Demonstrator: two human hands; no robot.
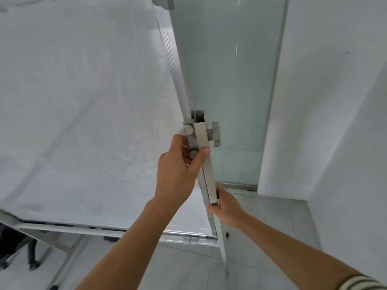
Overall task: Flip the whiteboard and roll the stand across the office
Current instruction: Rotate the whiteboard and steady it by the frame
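A large whiteboard point(79, 105) fills the left of the view, its surface smeared grey and its aluminium frame edge point(173, 65) running down to the pivot bracket. The stand's right upright point(204, 155) is a grey metal post with a big knob point(215, 133) and a small knob point(187, 130) at the pivot. My left hand point(178, 170) grips the post just below the bracket, thumb across its front. My right hand point(227, 208) holds the post lower down, fingers wrapped behind it.
A frosted glass panel point(226, 84) stands right behind the stand, with white walls point(335, 122) close on the right forming a corner. Under the board run the tray rail point(182, 239) and stand legs. An office chair base point(18, 256) sits at the lower left on the tiled floor.
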